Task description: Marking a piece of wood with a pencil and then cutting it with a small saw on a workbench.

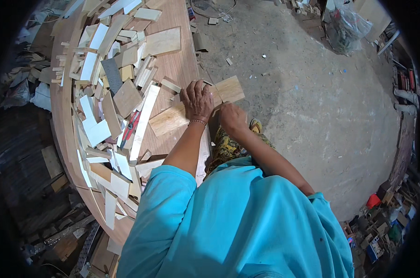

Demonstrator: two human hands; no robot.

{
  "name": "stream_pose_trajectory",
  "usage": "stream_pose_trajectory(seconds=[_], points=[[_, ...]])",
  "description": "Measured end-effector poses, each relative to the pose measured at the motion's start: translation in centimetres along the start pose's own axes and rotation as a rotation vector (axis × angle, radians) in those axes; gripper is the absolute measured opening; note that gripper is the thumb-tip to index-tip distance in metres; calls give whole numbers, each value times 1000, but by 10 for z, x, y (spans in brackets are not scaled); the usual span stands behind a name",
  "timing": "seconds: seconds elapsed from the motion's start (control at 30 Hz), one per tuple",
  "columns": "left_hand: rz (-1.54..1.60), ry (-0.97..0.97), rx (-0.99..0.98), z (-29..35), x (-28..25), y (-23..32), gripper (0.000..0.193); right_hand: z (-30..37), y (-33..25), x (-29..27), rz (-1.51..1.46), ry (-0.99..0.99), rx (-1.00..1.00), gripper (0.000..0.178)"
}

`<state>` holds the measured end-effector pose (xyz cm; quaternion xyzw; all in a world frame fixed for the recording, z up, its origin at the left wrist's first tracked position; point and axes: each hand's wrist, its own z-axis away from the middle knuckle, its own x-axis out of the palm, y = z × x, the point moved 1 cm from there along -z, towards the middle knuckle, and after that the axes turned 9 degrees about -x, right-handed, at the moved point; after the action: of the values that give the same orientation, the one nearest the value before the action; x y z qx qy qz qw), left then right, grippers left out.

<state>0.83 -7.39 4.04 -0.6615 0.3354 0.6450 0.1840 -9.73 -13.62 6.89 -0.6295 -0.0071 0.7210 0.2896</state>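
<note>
My left hand (199, 101) presses down on a light wooden board (169, 120) at the right edge of the workbench, its fingers bent toward the board's far side. The board's right end (230, 89) juts out over the floor, and a thin dark line crosses it just right of the fingers. Close beside that line, on the near side, my right hand (233, 118) is closed in a fist. What the fist holds is hidden. A pair of red-handled pliers (130, 129) lies among the scraps left of the board.
Wood offcuts (126, 98) and white-faced pieces pile up along the left of the workbench (180, 18). A long pale strip (144, 124) lies beside the board. Concrete floor (311, 116) extends rightward to a clear plastic bag (348, 30) and clutter along the wall.
</note>
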Motion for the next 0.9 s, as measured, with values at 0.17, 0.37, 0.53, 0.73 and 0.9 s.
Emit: stream_pose_trajectory(seconds=[0.17,0.37,0.53,0.73,0.9], points=[[-37,41,-105,7,-2,-11,31,33,-10,-4,-721,216,111,7],[5,37,-48,3,2,-8,31,7,-4,-9,-280,-48,106,11],[13,52,-114,5,4,-10,31,11,-7,-6,-99,85,-19,9],[13,40,-85,6,-3,-12,30,27,-10,-19,-53,40,-23,10],[8,56,-115,5,4,-3,29,2,6,16,-302,88,41,11]])
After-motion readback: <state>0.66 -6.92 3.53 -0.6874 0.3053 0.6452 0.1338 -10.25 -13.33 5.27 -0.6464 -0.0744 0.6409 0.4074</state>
